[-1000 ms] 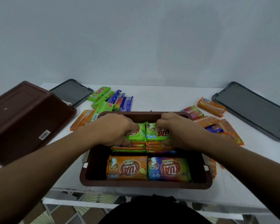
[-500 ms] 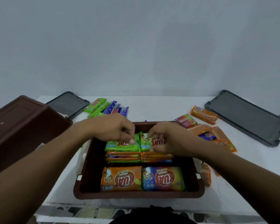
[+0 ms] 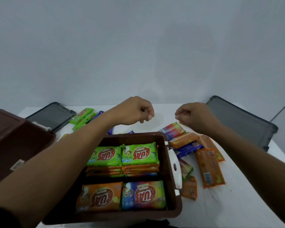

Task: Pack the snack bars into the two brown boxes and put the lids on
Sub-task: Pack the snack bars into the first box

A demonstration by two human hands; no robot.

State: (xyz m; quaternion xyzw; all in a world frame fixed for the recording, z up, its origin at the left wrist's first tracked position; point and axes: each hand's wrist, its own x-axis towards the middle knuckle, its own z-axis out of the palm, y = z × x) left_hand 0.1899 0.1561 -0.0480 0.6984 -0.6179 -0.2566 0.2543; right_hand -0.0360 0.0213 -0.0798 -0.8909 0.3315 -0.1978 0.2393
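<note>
White desk (image 3: 237,203) under a plain grey wall, with a brown box (image 3: 173,204) open in front of the person. A moment ago both hands were down inside it, settling two green bars onto the far stacks. Now they have lifted out and hang just beyond the far rim. The left hand (image 3: 135,112) and right hand (image 3: 194,115) each have their grip curled closed with nothing in it. That pair of bars counts as placed, and I judge the next reach goes to the loose bars.

Inside the box, the far row holds two stacks, topped by the green bars (image 3: 139,153) lying flat side by side. The near row shows an orange bar (image 3: 99,197) beside a blue bar (image 3: 143,195), and it sits lower, so there is room left.

Unpacked bars lie on both sides: green ones (image 3: 82,114) at the far left, and an orange and blue scatter (image 3: 209,167) just right of the box. The second brown box (image 3: 15,145) sits tipped at the left, and what it holds cannot be seen. Both grey lids, the left lid (image 3: 51,116) and the right lid (image 3: 240,122), lie flat at the back, so lidding is not yet started.
</note>
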